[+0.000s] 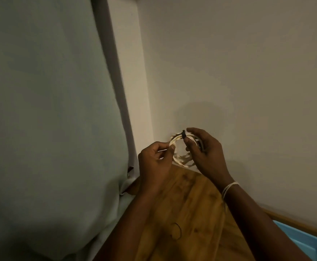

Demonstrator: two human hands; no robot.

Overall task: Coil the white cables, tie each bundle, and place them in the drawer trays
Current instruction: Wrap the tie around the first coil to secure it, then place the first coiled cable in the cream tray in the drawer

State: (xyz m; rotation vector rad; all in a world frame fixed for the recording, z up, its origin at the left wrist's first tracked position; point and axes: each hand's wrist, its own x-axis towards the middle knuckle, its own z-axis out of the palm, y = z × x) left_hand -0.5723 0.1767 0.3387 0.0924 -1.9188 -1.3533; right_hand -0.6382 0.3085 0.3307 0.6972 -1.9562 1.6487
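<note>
Cable: a white cable [180,157] wound into a small ring, held up in the air above the far end of the wooden counter [189,208], near the wall corner.
Tie: a dark tie [183,135] sits across the top of the ring.
Left hand: the left hand [155,162] pinches the ring's left side between thumb and fingers.
Right hand: the right hand [203,149] curls round the ring's right side, fingertips next to the tie.
Wrist: pale string [229,187] is wrapped round the right wrist.
Hard to see: the light is dim and the lower strands of the ring are blurred; the right part of the ring is hidden behind the right hand's fingers.
Cut off: a blue tray [302,240] shows only a corner at the lower right edge.
Counter: a thin dark loop [176,230] lies on the wood between the forearms.
Edges: a pale curtain [50,129] hangs along the counter's left side, the wall [238,72] runs close behind and to the right.
</note>
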